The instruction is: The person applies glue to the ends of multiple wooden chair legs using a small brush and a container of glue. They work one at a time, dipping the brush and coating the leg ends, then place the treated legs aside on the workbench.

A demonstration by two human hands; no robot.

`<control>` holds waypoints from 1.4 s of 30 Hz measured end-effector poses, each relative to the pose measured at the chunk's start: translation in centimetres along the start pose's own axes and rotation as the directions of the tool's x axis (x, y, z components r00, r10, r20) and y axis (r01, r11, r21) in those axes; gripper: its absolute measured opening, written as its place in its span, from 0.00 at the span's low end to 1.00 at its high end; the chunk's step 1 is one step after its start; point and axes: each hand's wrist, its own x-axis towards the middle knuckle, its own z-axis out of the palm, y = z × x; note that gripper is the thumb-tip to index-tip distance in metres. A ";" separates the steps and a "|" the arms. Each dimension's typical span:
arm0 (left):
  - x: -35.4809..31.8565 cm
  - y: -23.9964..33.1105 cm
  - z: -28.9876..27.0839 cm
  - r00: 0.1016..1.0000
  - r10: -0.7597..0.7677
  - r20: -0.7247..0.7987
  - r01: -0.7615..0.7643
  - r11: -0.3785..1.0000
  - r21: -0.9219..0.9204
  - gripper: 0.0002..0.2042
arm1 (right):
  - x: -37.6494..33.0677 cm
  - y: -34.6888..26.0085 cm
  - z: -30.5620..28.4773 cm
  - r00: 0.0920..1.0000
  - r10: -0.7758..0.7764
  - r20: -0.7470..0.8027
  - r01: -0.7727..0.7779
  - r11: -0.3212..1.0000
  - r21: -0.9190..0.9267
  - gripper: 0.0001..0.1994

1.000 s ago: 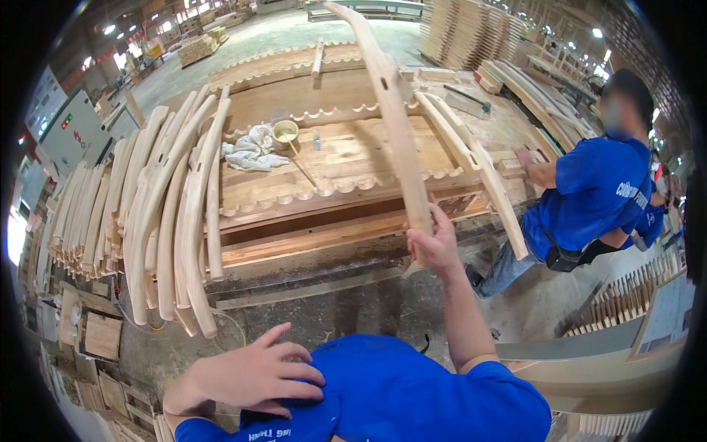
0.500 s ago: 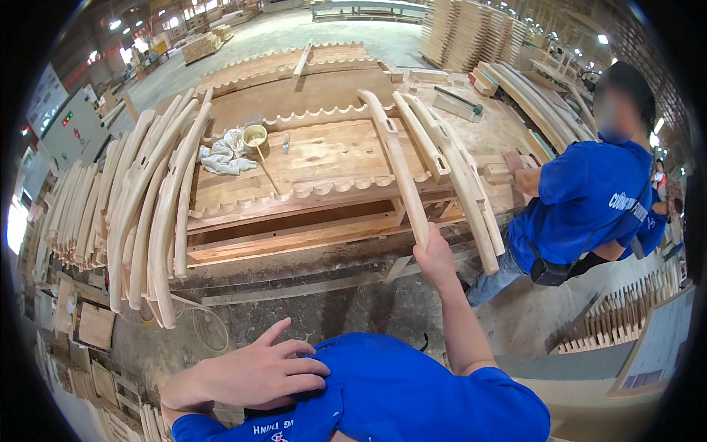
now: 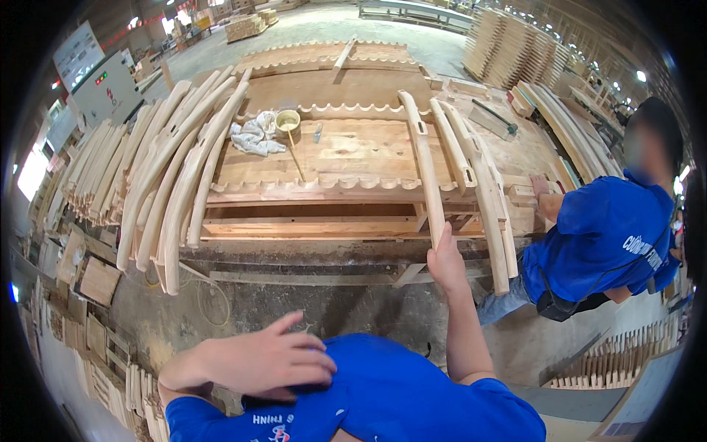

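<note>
My right hand is closed round the near end of a long, slightly curved wooden leg. A slot is cut near the leg's far end, and it lies across two scalloped wooden rails on the workbench. Right beside it rest several similar wooden pieces. In front of my chest, my left hand holds nothing, its fingers spread apart and slightly bent. A cup with a stick in it stands on the bench between the rails, next to a crumpled white cloth.
Curved wooden pieces are piled at the left. A co-worker in a blue shirt stands at the right, one hand on wooden blocks. A clamp-like tool lies at the bench's far right. Stacked boards stand behind.
The whole view has shifted, so the bench appears farther right and slightly higher. My right hand keeps its grip on the wooden leg. My left hand stays near my chest.
</note>
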 end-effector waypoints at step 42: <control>-17.6 -3.3 2.7 0.835 0.028 -0.550 -0.295 0.866 -0.404 0.24 | -2.2 -19.1 8.2 0.869 -0.495 0.008 0.257 0.467 0.846 0.09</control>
